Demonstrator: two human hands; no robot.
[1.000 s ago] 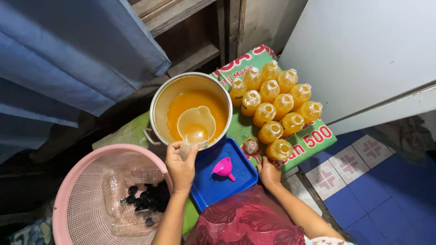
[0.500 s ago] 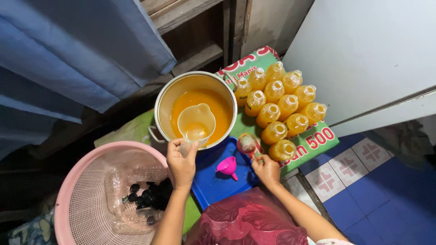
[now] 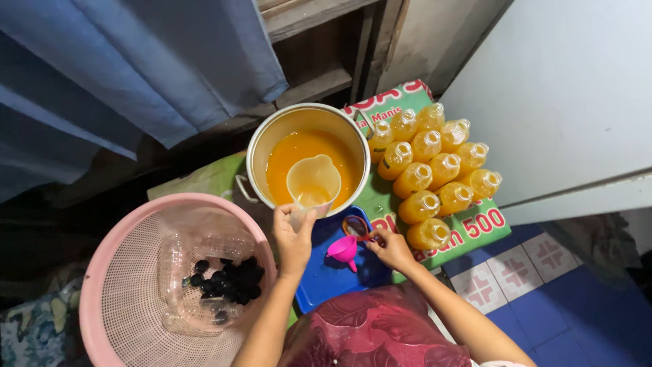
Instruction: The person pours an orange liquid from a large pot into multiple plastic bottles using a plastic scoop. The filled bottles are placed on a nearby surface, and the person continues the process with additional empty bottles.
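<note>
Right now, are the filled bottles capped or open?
Open: the filled bottles show bare round mouths, no caps; black caps lie in the pink basket.

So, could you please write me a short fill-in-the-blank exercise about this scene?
1. The left hand holds a jug over a pot of ____ liquid.
2. The funnel near the right hand is ____.
3. The black caps lie in a ____ basket.
4. The filled bottles stand to the ____ of the pot.

Missing words: orange; pink; pink; right

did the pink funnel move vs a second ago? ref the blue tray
Yes. The pink funnel has shifted on the blue tray toward the pot side, nearer the right hand, which now holds an open bottle beside it.
</note>
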